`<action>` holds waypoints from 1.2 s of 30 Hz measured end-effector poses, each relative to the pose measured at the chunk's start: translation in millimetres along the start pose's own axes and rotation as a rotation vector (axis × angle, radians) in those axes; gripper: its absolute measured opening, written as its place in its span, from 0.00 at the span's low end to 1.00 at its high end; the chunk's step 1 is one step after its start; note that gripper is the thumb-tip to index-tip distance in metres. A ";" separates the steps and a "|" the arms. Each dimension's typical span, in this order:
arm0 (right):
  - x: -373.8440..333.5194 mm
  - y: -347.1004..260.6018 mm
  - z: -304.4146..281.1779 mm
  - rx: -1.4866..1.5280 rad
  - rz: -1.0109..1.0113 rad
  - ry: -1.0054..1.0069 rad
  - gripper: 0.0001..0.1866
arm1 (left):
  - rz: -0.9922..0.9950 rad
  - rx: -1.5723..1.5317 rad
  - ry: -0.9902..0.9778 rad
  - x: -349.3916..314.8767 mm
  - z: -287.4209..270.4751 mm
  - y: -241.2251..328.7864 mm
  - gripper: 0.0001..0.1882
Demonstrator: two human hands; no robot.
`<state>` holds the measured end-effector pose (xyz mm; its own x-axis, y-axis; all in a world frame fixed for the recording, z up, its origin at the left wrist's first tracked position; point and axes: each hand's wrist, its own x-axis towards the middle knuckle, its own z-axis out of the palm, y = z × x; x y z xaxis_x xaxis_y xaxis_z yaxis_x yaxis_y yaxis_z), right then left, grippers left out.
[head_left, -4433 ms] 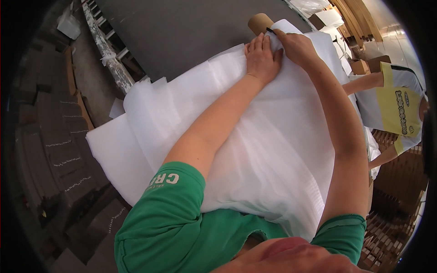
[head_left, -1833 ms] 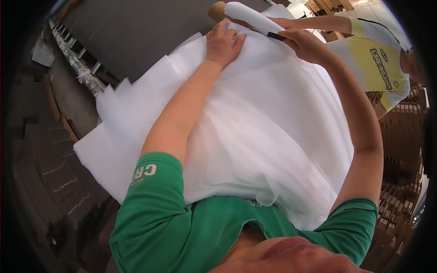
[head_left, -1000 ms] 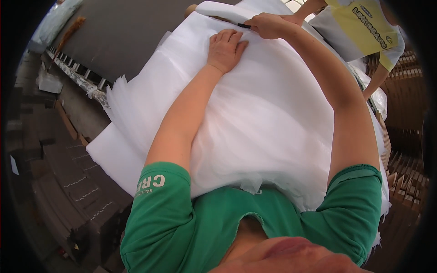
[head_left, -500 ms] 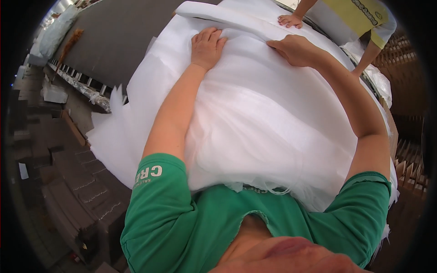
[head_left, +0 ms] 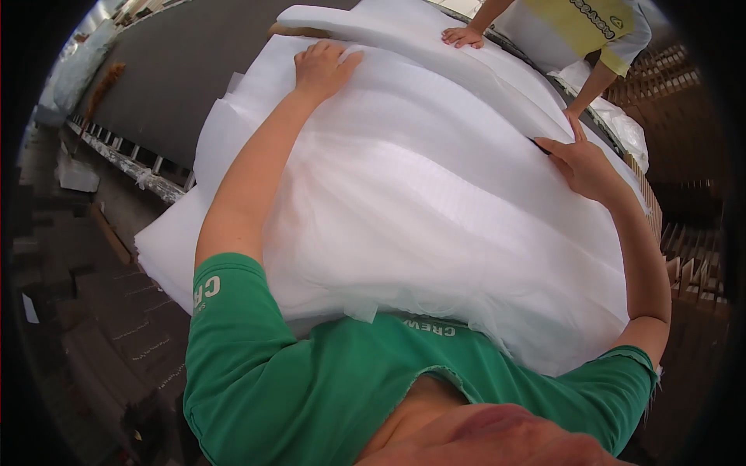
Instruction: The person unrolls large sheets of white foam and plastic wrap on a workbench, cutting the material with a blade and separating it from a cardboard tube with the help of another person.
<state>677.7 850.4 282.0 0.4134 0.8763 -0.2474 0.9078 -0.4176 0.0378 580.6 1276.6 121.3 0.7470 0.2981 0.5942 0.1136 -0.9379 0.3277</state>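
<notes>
White foam sheeting (head_left: 435,210) lies in broad, wrinkled layers in front of me, its near edge against my shirt. My left hand (head_left: 322,71) rests flat on it near the far left, fingers stretched and thumb apart. Toward the right, my right hand (head_left: 583,165) is closed, its fingertips pinching a small, thin dark thing (head_left: 539,145) at the edge where the upper layer (head_left: 466,66) is folded back. Most of that dark thing is hidden, so its kind cannot be told.
Across the sheeting a co-worker's hand (head_left: 463,37) lies flat; their other hand (head_left: 573,123) is close beside my right hand. A large dark board (head_left: 186,70) stands at left, beside a wrapped rail (head_left: 151,180). Slatted wood (head_left: 695,279) is at right.
My right hand has slid right and nearer along the fold, ending beside the co-worker's hand. My left hand stays at about the same spot on the sheeting while the view has shifted slightly.
</notes>
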 end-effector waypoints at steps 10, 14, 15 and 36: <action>47.0 -42.0 -40.5 0.491 -0.051 0.340 0.09 | 0.228 -0.064 0.062 -38.5 19.2 72.2 0.22; 128.4 -59.5 -17.1 0.480 -0.214 0.312 0.09 | 0.197 -0.117 0.128 -61.4 12.9 74.9 0.20; 153.6 -63.8 -10.3 0.456 -0.246 0.283 0.09 | 0.184 -0.104 0.133 -63.4 12.8 74.8 0.20; 369.1 -131.3 37.6 0.299 -0.404 0.648 0.14 | 0.085 -0.256 0.270 -82.8 19.8 65.0 0.21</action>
<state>708.5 1219.6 149.3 0.1002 0.8997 0.4249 0.9762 -0.0063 -0.2169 539.1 1187.5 78.9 0.5435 0.2888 0.7882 -0.1345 -0.8968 0.4214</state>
